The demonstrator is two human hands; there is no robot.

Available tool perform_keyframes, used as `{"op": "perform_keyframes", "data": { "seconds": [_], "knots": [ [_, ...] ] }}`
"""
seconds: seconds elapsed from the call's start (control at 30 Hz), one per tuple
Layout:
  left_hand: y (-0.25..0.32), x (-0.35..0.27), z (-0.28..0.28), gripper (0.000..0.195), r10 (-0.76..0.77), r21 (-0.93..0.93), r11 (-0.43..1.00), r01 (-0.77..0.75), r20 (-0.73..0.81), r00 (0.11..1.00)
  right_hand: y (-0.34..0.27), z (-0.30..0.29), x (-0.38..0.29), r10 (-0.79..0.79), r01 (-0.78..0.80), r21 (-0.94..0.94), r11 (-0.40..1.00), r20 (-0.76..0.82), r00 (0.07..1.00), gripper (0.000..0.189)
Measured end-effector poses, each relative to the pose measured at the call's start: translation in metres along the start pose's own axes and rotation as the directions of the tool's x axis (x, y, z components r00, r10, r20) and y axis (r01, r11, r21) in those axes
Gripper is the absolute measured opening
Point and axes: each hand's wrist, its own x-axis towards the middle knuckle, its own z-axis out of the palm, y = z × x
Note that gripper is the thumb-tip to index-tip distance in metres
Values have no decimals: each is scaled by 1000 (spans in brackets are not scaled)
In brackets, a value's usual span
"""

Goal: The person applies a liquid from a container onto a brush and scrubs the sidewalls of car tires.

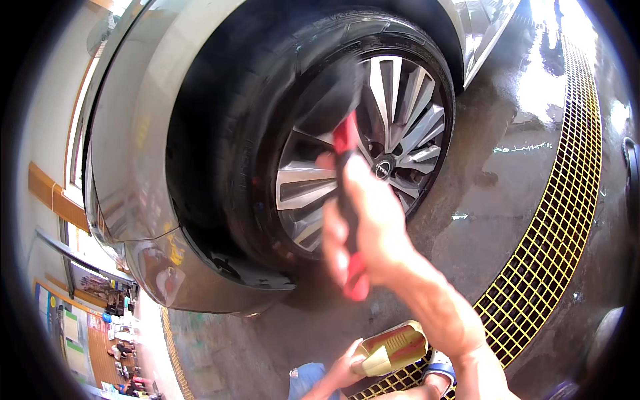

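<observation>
My right hand (380, 215) grips the red and black handle of a brush (345, 132). Its dark head is blurred and lies in front of the upper left part of the wheel; contact cannot be made out. Behind it is a car's black tyre (240, 170) around a silver and black alloy wheel (382, 95) with a Nissan hub cap (383, 167). Low in the view, my left hand (347, 367) holds a yellowish cut-open plastic container (395, 350) by its left end, tilted, with reddish marks inside.
The car's grey body panel (135, 125) and bumper curve around the wheel on the left. Wet dark concrete (480, 200) lies to the right, crossed by a yellow drain grating (550, 250). A sandalled foot (440, 370) is at the bottom. People sit far off at lower left.
</observation>
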Motion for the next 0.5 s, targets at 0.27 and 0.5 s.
{"op": "perform_keyframes", "data": {
  "seconds": [0.27, 0.5],
  "knots": [
    [-12, 4, 4, 32, 43, 21, 999, -43, -13, 999, 72, -41, -52, 520, -271, -725, 633, 139, 843, 57],
    [11, 8, -8, 25, 135, 63, 989, -135, -7, 991, 38, -66, -55, 409, -142, -784, 604, 153, 900, 58]
  ]
}}
